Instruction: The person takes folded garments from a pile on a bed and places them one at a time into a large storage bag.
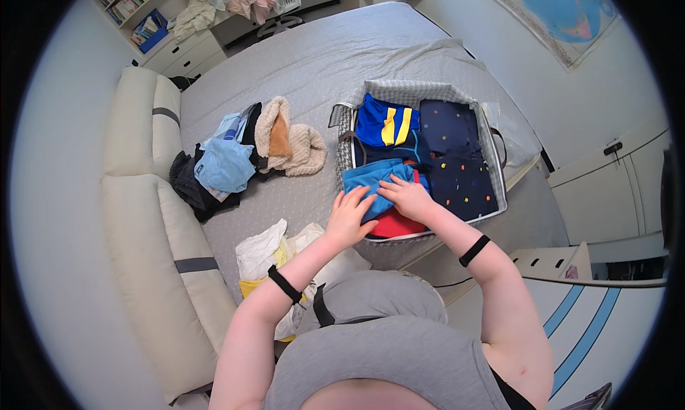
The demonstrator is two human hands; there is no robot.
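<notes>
A fabric storage case with a houndstooth pattern [440, 91] lies uncovered on the bed, holding folded clothes. My left hand [350, 216] rests with spread fingers on the near left part of a folded light-blue garment [377, 173]. On the right part of that garment lies my right hand [408, 197], its fingers apart too. A red garment [398, 224] shows below my hands at the near edge. Behind them is a royal-blue garment with yellow stripes [374, 122]. Dark navy patterned garments [463, 188] fill the right side.
Left on the bed [321, 51] are a heap with a light-blue garment [225, 166] and a beige fleece piece [306, 149]. White and yellow clothes [259, 252] lie near my left forearm. A cream padded headboard [142, 239] borders the left. Clear plastic [514, 137] sits right of the case.
</notes>
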